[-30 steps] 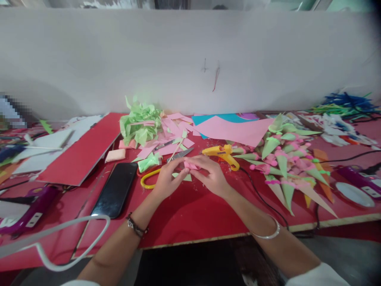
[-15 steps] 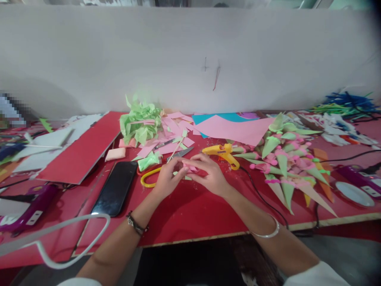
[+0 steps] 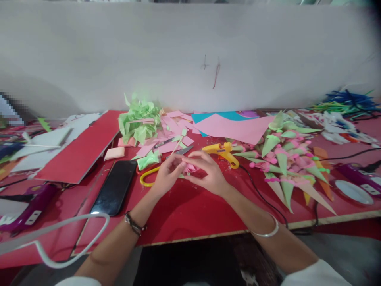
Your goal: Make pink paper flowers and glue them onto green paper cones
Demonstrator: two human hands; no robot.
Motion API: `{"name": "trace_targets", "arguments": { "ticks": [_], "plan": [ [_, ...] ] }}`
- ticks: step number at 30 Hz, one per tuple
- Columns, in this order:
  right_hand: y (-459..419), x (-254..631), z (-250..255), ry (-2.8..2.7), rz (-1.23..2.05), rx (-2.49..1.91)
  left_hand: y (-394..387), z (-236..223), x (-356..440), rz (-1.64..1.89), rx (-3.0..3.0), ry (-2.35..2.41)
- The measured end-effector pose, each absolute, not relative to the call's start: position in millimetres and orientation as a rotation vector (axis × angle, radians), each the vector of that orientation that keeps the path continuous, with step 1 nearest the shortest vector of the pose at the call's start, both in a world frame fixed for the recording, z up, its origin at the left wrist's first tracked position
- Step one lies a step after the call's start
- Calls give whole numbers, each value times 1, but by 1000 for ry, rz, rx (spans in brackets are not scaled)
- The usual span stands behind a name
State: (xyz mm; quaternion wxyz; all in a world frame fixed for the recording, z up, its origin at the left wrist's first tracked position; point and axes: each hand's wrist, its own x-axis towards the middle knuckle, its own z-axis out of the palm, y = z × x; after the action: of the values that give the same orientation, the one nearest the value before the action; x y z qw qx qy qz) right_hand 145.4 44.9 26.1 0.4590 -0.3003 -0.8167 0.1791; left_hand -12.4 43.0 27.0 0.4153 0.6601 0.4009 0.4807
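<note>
- One small pink piece (image 3: 191,169) sits between the two hands, above the front middle of the desk (image 3: 193,218).
- Two hands are on it: the left hand (image 3: 169,171) pinches it narrowly at thumb and fingertips, and the right hand (image 3: 212,174) curls round its other side, thumb below, fingers above.
- One bracelet (image 3: 134,223) circles the left wrist, one silvery bangle (image 3: 269,231) the right forearm.
- One yellow handle loop (image 3: 145,178) lies just beside the left hand; one grey blade (image 3: 184,150) shows beyond the fingers.
- One yellow glue gun (image 3: 222,150) rests near the right hand.
- One dark phone (image 3: 114,187), one bright green packet (image 3: 149,159) and one pale block (image 3: 114,153) lie to the left.
- One big pink sheet (image 3: 235,129) partly covers one blue sheet (image 3: 205,117).
- Many paper cones (image 3: 282,163) are heaped at right, too overlapped to count.
- One crumpled green heap (image 3: 139,121) and one red board (image 3: 80,149) lie towards the back left.
- Two purple boxes (image 3: 38,202), one at each end, and one white dish (image 3: 353,192) at right.
</note>
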Motion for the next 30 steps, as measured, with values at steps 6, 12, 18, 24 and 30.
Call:
{"name": "trace_targets", "arguments": {
  "ticks": [6,12,18,24,30],
  "plan": [
    [46,145,24,-2002,395,-667,43,27,-10,1168,1504,903],
    [45,146,26,-1986,388,-691,46,24,-13,1067,1463,884],
    [43,145,29,-1952,415,-713,48,20,-16,987,1449,852],
    [43,145,28,-1994,461,-701,48,21,-17,986,1380,794],
    [46,148,30,-2086,478,-700,49,20,-16,974,1303,802]
  ]
}}
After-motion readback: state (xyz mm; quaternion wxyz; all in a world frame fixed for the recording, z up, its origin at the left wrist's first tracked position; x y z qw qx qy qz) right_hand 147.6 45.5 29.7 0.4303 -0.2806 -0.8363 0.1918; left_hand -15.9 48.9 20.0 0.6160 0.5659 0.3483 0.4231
